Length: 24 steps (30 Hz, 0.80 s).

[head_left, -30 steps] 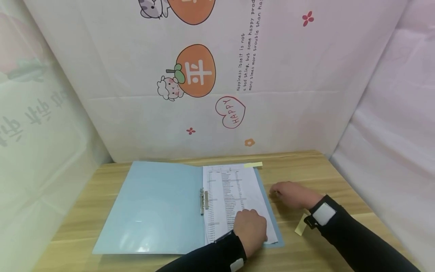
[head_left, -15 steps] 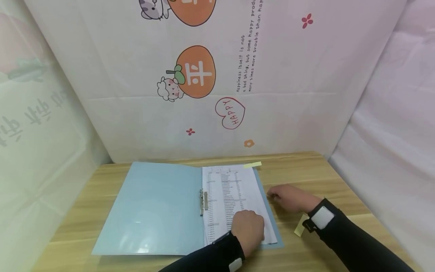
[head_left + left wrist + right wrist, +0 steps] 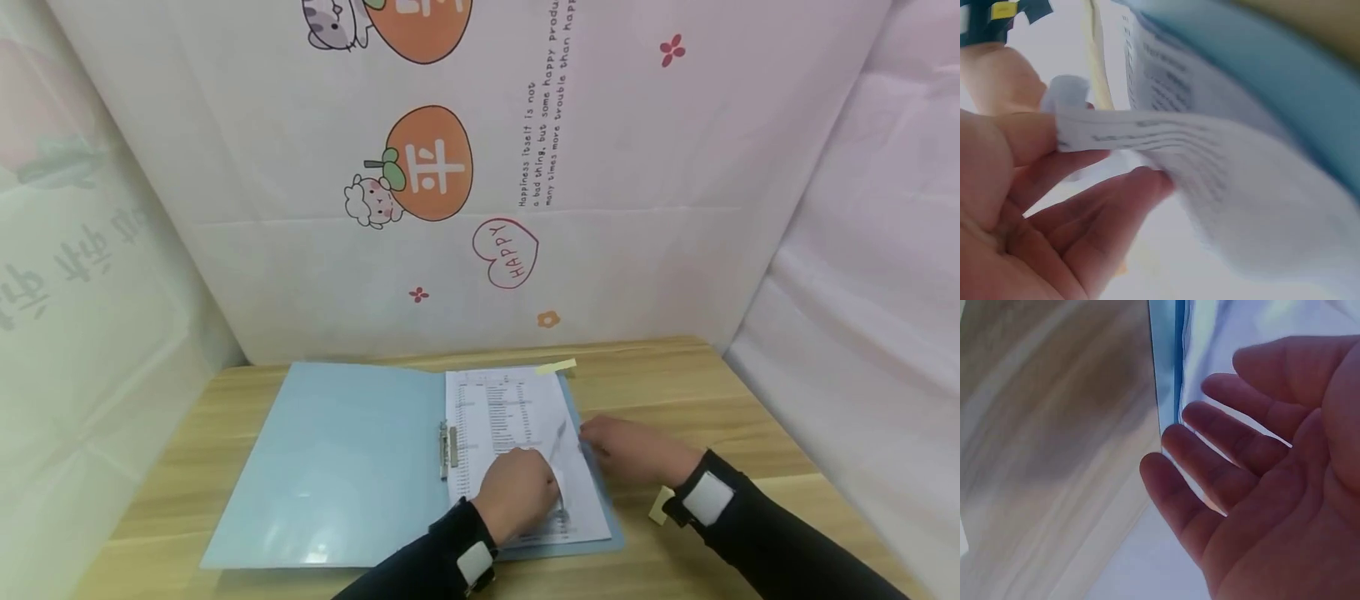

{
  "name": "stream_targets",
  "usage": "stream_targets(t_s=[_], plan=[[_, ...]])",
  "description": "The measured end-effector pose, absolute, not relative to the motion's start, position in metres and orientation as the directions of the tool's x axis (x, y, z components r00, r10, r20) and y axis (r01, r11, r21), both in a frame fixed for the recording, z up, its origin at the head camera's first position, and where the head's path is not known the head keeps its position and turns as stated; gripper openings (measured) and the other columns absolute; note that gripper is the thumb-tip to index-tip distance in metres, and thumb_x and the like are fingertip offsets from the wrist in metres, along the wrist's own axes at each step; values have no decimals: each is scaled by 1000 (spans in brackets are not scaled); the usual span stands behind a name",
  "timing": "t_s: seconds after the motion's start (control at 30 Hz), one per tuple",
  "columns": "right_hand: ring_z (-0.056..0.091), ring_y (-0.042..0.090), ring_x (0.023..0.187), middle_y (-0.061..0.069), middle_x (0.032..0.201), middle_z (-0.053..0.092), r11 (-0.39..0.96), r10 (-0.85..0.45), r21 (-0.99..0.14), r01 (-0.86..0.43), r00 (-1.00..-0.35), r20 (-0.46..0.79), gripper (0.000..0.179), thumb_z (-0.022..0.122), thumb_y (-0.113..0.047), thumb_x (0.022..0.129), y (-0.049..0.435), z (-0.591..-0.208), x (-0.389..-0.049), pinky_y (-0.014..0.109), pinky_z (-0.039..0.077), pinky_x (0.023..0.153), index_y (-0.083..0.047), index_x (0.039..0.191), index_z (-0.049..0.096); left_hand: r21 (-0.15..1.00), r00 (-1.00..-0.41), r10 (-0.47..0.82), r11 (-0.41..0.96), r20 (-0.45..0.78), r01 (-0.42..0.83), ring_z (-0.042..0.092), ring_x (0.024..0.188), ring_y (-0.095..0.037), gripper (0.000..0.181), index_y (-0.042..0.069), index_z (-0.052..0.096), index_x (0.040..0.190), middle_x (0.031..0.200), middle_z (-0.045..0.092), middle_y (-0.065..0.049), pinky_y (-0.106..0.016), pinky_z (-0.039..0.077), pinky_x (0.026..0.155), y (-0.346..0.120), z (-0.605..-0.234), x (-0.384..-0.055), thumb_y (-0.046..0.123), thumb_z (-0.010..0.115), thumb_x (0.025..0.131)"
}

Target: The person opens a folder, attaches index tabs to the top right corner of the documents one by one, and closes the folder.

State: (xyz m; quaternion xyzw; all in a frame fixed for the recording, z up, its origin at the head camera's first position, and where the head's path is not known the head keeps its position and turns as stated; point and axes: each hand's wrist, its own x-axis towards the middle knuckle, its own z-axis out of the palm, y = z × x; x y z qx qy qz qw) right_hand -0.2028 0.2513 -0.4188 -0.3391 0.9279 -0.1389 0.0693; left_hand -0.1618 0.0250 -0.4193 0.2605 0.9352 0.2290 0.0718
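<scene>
Head view, from the left: what's there?

The folder (image 3: 330, 467) lies open on the desk (image 3: 172, 467), presumably so the papers (image 3: 510, 408) on its right side can be reached.

What keeps those in place?

The clip (image 3: 448, 450) at the fold, it seems, securing the inner edge and leaving the outer side free to bend.

And the left hand (image 3: 517, 493)?

Its grip is narrow: thumb and fingers pinch a sheet, which curves in the left wrist view.

Beyond that?

A yellow strip (image 3: 557, 367) juts past the papers' top corner, probably so it's easily found.

The right hand (image 3: 637, 450)?

Holding nothing, fingers loosely spread at the folder's right edge, perhaps to steady it; whether touching, I can't tell. A second strip (image 3: 662, 506) lies near its wrist.
</scene>
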Motion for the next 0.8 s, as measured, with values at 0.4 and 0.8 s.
stream_targets(t_s=[0.4,0.8], plan=[[60,10,87,-2,107,61,743,-658,-264,-615,-742,-127,25,63,-26,97,219,-428,-185,34,52,78,-9,114,68,493,-800,594,675,77,549,62,106,-6,27,15,72,123,118,68,6,-27,51,85,12,-415,-164,23,62,98],[59,23,117,15,140,55,783,-618,-245,-571,-756,-215,48,65,-20,95,213,-423,-181,44,46,99,1,137,57,169,-533,844,518,61,839,54,119,-2,42,19,59,137,148,46,8,-20,44,96,9,-414,-190,20,68,96]])
